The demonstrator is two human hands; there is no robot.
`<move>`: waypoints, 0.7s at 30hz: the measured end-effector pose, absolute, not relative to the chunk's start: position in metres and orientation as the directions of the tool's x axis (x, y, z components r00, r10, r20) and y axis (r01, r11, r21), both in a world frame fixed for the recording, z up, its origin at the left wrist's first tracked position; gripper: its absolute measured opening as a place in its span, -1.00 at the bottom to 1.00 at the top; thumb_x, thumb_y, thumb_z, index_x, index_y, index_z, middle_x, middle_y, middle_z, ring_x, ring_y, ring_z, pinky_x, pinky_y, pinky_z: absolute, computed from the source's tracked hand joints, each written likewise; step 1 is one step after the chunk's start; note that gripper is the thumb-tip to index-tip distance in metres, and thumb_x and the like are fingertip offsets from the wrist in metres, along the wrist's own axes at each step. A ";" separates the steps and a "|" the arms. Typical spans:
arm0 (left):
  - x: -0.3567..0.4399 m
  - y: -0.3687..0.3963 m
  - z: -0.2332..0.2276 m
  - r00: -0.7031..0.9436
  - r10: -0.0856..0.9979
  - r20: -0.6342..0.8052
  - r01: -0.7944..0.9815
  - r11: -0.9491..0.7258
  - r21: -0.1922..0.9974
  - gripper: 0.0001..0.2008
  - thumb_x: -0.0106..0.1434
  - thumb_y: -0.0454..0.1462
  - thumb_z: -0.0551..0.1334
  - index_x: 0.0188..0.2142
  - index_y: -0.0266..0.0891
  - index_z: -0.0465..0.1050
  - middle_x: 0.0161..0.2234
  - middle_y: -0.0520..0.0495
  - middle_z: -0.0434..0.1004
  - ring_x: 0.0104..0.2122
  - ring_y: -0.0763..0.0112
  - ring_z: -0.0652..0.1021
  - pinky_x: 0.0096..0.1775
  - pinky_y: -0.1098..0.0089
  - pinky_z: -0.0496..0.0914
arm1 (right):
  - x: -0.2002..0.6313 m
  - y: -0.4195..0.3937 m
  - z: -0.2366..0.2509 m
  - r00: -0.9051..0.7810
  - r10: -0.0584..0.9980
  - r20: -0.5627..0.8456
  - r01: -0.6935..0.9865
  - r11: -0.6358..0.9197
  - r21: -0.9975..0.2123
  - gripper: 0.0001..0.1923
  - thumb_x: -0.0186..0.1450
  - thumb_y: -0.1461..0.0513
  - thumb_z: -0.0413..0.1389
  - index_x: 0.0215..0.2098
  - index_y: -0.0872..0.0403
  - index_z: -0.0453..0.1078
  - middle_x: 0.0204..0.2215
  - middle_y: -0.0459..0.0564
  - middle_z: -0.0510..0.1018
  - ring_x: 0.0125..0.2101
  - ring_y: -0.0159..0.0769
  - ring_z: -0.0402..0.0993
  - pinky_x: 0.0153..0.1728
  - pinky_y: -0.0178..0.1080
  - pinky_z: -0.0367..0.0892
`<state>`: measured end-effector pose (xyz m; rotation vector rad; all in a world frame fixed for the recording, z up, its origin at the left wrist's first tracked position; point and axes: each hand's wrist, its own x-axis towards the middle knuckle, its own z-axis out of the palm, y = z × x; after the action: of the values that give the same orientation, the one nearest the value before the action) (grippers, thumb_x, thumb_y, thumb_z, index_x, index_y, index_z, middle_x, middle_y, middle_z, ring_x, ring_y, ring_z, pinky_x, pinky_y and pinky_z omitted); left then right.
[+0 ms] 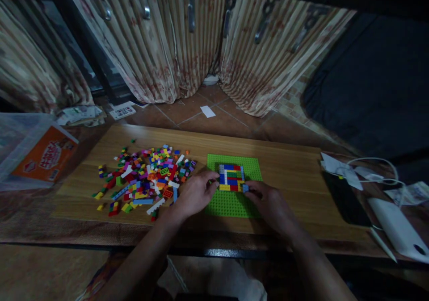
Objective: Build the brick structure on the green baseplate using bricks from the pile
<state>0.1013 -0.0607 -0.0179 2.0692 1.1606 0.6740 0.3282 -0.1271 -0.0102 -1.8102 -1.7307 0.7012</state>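
Your right hand [268, 202] pinches a small grey-blue brick [246, 188] at the lower right corner of the brick build [231, 177] on the green baseplate [234, 202]; brace with your left hand [196, 194], fingers curled against the build, and press straight down

Well to the left of the left hand's fingers [209, 178], an orange box [45, 154] bears pale printed characters, too blurred to read. Farther back on the floor, a white card [122, 111] shows dark square codes. Nothing else is legible.
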 end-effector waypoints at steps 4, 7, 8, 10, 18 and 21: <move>0.103 -0.062 -0.017 0.510 0.854 0.101 0.538 -0.409 0.738 -0.78 0.29 -0.25 0.11 -0.14 -0.16 0.47 -0.27 -0.01 0.59 -0.37 0.43 0.55 -0.37 0.45 0.37 | 0.321 -0.124 -0.011 0.074 0.997 -0.001 0.670 -0.050 -0.740 -0.76 0.24 0.25 0.09 -0.12 0.03 0.44 -0.26 0.00 0.63 -0.28 -0.22 0.56 -0.22 -0.18 0.40; 0.102 -0.062 -0.016 0.521 0.847 0.106 0.540 -0.423 0.727 -0.79 0.29 -0.26 0.10 -0.15 -0.16 0.47 -0.27 -0.01 0.59 -0.37 0.43 0.55 -0.38 0.45 0.37 | 0.320 -0.124 -0.011 0.088 0.996 -0.013 0.636 -0.066 -0.769 -0.69 0.22 0.23 0.11 -0.05 0.04 0.41 -0.29 0.01 0.63 -0.30 -0.22 0.56 -0.24 -0.18 0.40; 0.102 -0.062 -0.016 0.521 0.847 0.105 0.546 -0.425 0.722 -0.79 0.29 -0.26 0.10 -0.15 -0.16 0.47 -0.27 -0.01 0.59 -0.37 0.43 0.55 -0.37 0.45 0.37 | 0.321 -0.124 -0.011 0.094 0.995 -0.018 0.630 -0.074 -0.773 -0.68 0.22 0.22 0.11 -0.04 0.04 0.40 -0.29 0.01 0.63 -0.31 -0.22 0.56 -0.25 -0.18 0.40; 0.101 -0.062 -0.017 0.519 0.848 0.103 0.557 -0.428 0.712 -0.79 0.30 -0.25 0.10 -0.14 -0.15 0.47 -0.27 -0.01 0.59 -0.36 0.42 0.55 -0.36 0.44 0.38 | 0.323 -0.125 -0.011 0.107 0.994 -0.029 0.623 -0.090 -0.777 -0.65 0.22 0.19 0.12 -0.02 0.04 0.38 -0.30 0.01 0.63 -0.31 -0.21 0.56 -0.27 -0.18 0.40; 0.101 -0.062 -0.016 0.523 0.843 0.121 0.578 -0.456 0.677 -0.78 0.28 -0.26 0.12 -0.13 -0.15 0.48 -0.21 -0.02 0.59 -0.33 0.40 0.56 -0.28 0.41 0.42 | 0.328 -0.115 -0.013 0.264 0.958 -0.112 0.665 -0.265 -0.698 -0.63 0.26 -0.05 0.00 -0.37 0.08 0.39 -0.53 -0.02 0.53 -0.58 -0.29 0.44 -0.52 -0.25 0.26; 0.101 -0.062 -0.016 0.530 0.838 0.125 0.577 -0.466 0.671 -0.78 0.28 -0.27 0.12 -0.13 -0.16 0.48 -0.22 -0.02 0.60 -0.32 0.39 0.56 -0.25 0.40 0.43 | 0.326 -0.110 -0.015 0.252 0.962 -0.103 0.738 -0.260 -0.622 -0.54 0.25 -0.11 -0.01 -0.58 0.05 0.32 -0.65 -0.05 0.44 -0.61 -0.30 0.36 -0.57 -0.27 0.15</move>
<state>0.1008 -0.0616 -0.0158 2.2039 1.1442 0.6028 0.3263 -0.1100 -0.0150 -2.0782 -1.5440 0.6612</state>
